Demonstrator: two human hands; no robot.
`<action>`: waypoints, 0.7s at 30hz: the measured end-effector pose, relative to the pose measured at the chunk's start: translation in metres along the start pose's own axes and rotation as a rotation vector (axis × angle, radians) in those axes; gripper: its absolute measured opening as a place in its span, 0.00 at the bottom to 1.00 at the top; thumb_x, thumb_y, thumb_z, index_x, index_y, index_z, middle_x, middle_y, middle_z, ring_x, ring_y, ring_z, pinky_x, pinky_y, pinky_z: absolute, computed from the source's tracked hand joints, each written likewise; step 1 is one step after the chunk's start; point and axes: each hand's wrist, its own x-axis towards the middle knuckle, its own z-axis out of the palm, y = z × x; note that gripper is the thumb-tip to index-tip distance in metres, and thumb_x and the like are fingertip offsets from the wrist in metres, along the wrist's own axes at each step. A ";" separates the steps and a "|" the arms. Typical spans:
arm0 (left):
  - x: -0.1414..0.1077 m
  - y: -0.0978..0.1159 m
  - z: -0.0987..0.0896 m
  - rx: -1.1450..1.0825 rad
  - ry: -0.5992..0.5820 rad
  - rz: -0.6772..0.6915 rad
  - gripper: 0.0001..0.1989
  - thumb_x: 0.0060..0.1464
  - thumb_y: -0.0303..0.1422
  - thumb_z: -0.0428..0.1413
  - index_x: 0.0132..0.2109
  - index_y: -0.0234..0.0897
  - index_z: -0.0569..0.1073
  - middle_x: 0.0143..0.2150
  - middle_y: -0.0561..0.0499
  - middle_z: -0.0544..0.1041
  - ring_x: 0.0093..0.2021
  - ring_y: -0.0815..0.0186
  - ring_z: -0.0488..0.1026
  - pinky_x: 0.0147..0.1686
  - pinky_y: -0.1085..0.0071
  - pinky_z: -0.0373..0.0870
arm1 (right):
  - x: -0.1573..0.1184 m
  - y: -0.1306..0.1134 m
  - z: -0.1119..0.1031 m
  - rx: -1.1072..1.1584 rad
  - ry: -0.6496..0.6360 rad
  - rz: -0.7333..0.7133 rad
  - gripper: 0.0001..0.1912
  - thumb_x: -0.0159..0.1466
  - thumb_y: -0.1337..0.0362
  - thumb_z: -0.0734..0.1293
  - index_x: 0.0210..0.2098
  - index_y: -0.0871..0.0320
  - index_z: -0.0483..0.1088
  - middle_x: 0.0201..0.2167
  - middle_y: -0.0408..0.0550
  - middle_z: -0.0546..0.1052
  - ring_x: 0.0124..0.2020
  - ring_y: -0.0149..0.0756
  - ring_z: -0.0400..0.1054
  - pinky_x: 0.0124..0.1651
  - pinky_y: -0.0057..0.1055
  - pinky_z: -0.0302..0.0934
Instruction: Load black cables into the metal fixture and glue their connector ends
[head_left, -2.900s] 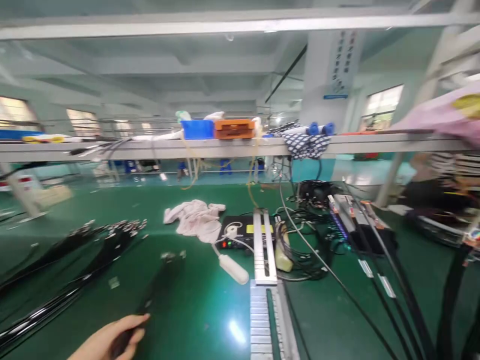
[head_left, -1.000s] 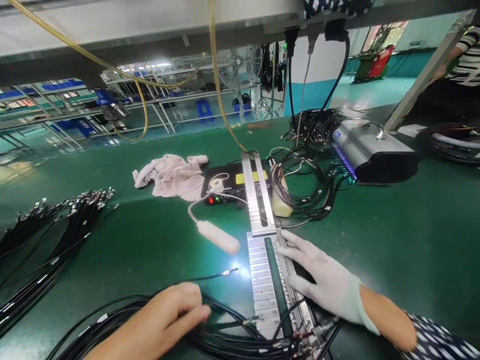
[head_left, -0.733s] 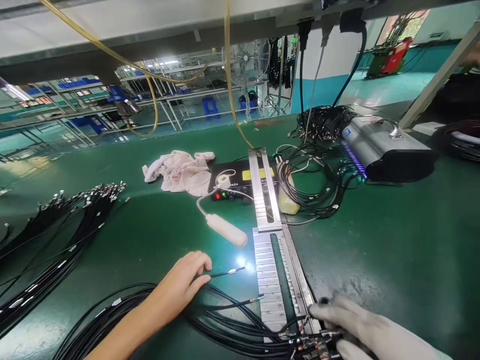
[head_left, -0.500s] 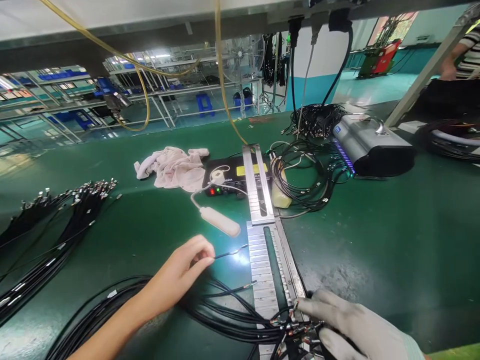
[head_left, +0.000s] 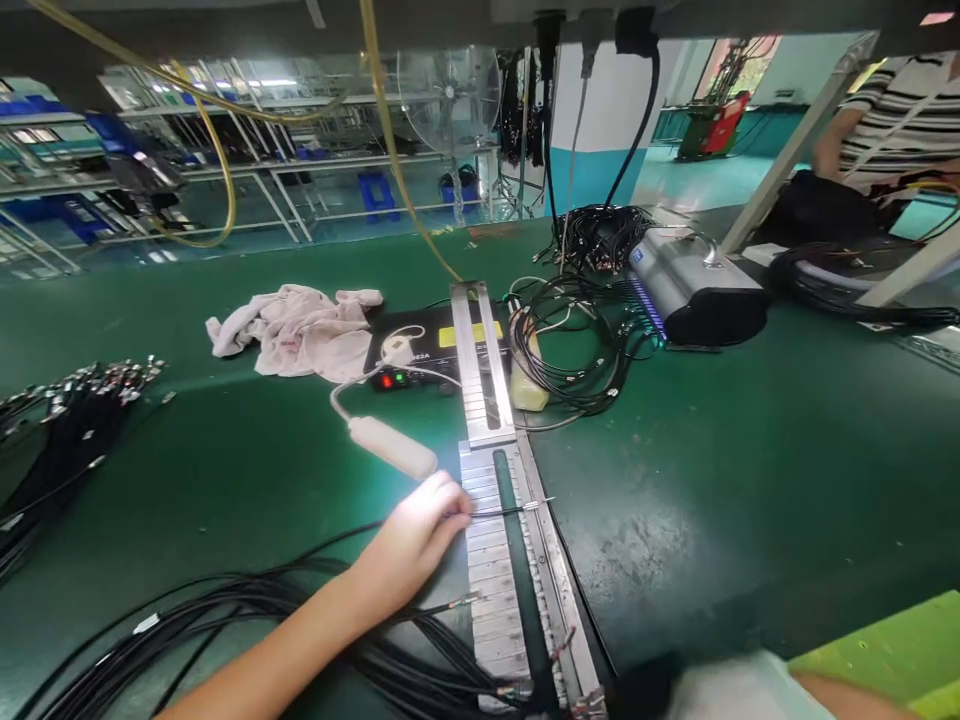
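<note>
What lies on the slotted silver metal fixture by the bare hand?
A thin black cable held in the bare left hand crosses the fixture; more black cable ends overlap its nearer left edge. What these cover is hidden.

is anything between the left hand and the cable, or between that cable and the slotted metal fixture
Nothing visible is. The left hand pinches the black cable directly, and its end extends over the slotted metal fixture. The white lamp sits beside the hand, not across the cable.
</note>
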 end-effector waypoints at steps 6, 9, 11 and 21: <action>-0.010 -0.011 -0.018 0.181 0.033 -0.030 0.08 0.65 0.34 0.46 0.38 0.38 0.68 0.40 0.47 0.69 0.42 0.58 0.65 0.44 0.61 0.62 | 0.087 0.028 -0.038 -0.095 0.403 0.015 0.09 0.64 0.64 0.62 0.32 0.53 0.74 0.27 0.40 0.75 0.28 0.35 0.68 0.31 0.29 0.59; -0.001 0.002 -0.006 0.163 0.009 0.049 0.06 0.64 0.31 0.47 0.46 0.39 0.67 0.45 0.46 0.69 0.46 0.58 0.64 0.46 0.61 0.62 | 0.118 0.037 -0.035 -0.095 0.490 -0.075 0.06 0.64 0.64 0.63 0.33 0.55 0.72 0.28 0.41 0.72 0.29 0.33 0.64 0.34 0.29 0.58; 0.008 0.013 0.005 0.118 -0.034 0.105 0.07 0.63 0.29 0.49 0.47 0.40 0.68 0.46 0.47 0.68 0.46 0.59 0.63 0.45 0.62 0.63 | 0.121 0.038 -0.030 -0.096 0.501 -0.147 0.05 0.63 0.66 0.64 0.32 0.55 0.72 0.29 0.41 0.70 0.31 0.32 0.63 0.37 0.29 0.57; -0.003 -0.020 -0.017 0.210 0.022 0.104 0.05 0.65 0.31 0.47 0.43 0.39 0.68 0.44 0.48 0.70 0.46 0.60 0.64 0.47 0.64 0.61 | 0.125 0.033 -0.005 -0.308 0.591 -0.266 0.04 0.58 0.67 0.72 0.27 0.54 0.74 0.32 0.44 0.66 0.38 0.38 0.61 0.43 0.36 0.55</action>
